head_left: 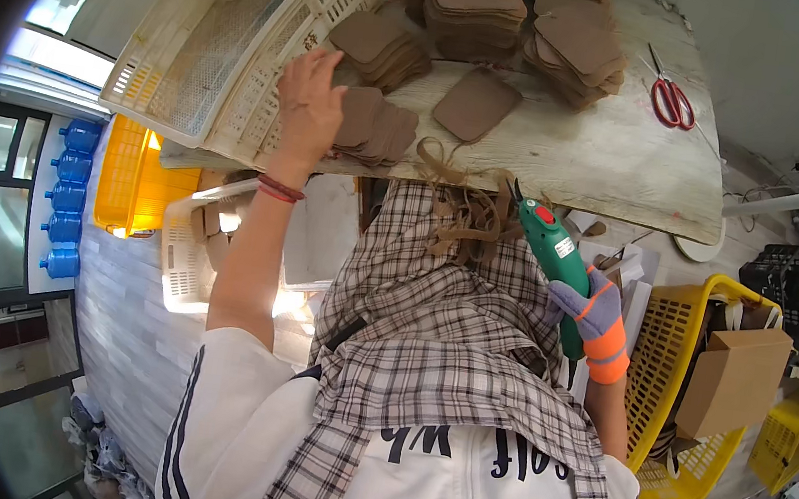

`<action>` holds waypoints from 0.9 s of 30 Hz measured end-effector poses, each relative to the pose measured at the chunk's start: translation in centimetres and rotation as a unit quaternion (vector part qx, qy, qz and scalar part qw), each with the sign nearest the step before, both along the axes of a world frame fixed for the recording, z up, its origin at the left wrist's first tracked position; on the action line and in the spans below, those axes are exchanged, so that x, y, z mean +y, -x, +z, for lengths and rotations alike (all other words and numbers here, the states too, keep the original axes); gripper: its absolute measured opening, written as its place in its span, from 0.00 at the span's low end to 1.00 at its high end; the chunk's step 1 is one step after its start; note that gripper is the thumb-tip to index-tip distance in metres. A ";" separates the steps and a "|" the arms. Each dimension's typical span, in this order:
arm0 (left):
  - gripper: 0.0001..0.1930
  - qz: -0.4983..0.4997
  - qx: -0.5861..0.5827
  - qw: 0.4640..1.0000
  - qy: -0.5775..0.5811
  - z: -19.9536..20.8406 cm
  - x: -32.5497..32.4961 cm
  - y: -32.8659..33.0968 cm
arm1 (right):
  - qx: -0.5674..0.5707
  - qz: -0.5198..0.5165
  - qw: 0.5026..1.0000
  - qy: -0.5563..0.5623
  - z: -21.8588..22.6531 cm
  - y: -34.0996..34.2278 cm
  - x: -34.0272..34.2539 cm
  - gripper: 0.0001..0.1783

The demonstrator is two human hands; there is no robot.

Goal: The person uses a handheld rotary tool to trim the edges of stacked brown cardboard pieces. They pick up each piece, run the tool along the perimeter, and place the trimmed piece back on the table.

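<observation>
My bare left hand (311, 109) has its fingers stretched out and holds nothing that I can see. It is between the white plastic crate (252, 79) and two leaning stacks of brown rounded pieces, a farther stack (382, 45) and a nearer stack (375, 127). My right hand (591, 310), in a grey and orange glove, grips green electric scissors (550, 241) with a red button. Their dark blades point at the table edge. One loose brown piece (476, 105) lies flat on the table. Brown strip scraps (470, 213) hang over the edge onto my checked apron (452, 307).
More brown piles (476, 12) stand at the back of the worn pale table (573, 161). Red-handled scissors (672, 102) lie at its right. A yellow basket (664, 385) with a cardboard box (736, 380) stands at right. A white bin (184, 262) and an orange crate (132, 176) are at left.
</observation>
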State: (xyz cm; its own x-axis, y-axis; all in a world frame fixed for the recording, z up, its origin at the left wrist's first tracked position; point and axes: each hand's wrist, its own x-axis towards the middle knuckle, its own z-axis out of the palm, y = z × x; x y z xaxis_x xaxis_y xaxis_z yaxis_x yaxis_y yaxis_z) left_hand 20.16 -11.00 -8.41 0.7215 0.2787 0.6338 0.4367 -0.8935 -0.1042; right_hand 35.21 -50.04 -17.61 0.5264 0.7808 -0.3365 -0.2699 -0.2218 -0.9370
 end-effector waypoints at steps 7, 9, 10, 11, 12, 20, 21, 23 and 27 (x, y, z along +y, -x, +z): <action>0.25 0.063 0.175 0.983 -0.010 -7.0 -7.1 -9.0 | -0.042 -0.032 0.999 0.015 -1.1 0.3 -0.1 0.18; 0.27 0.124 0.231 0.961 0.090 -7.9 -7.0 -10.3 | -0.012 -0.037 0.999 0.009 -1.2 0.3 -0.6 0.19; 0.26 0.115 0.198 0.968 0.105 -7.7 -7.5 -10.7 | 0.006 -0.043 0.999 0.005 -1.1 0.4 -0.8 0.19; 0.26 0.107 0.165 0.973 0.122 -7.4 -8.2 -10.9 | 0.008 -0.051 0.999 0.011 -1.2 0.4 -0.9 0.19; 0.26 0.100 0.131 0.977 0.138 -7.3 -8.7 -11.0 | 0.010 -0.059 0.998 0.017 -1.5 0.3 -1.1 0.19; 0.21 0.042 -0.004 0.987 0.154 -8.3 -9.8 -10.4 | 0.029 -0.069 0.997 0.013 -1.7 0.2 -0.7 0.18; 0.20 0.041 -0.011 0.985 0.167 -8.2 -9.8 -10.5 | 0.034 -0.070 0.997 0.012 -1.6 0.2 -0.7 0.18; 0.19 0.025 -0.028 0.979 0.198 -8.2 -9.8 -10.5 | 0.038 -0.069 0.997 0.010 -1.6 0.2 -0.5 0.18; 0.16 -0.012 -0.053 0.938 0.342 -9.3 -9.0 -10.2 | 0.035 -0.067 0.997 0.012 -1.7 0.1 -0.3 0.18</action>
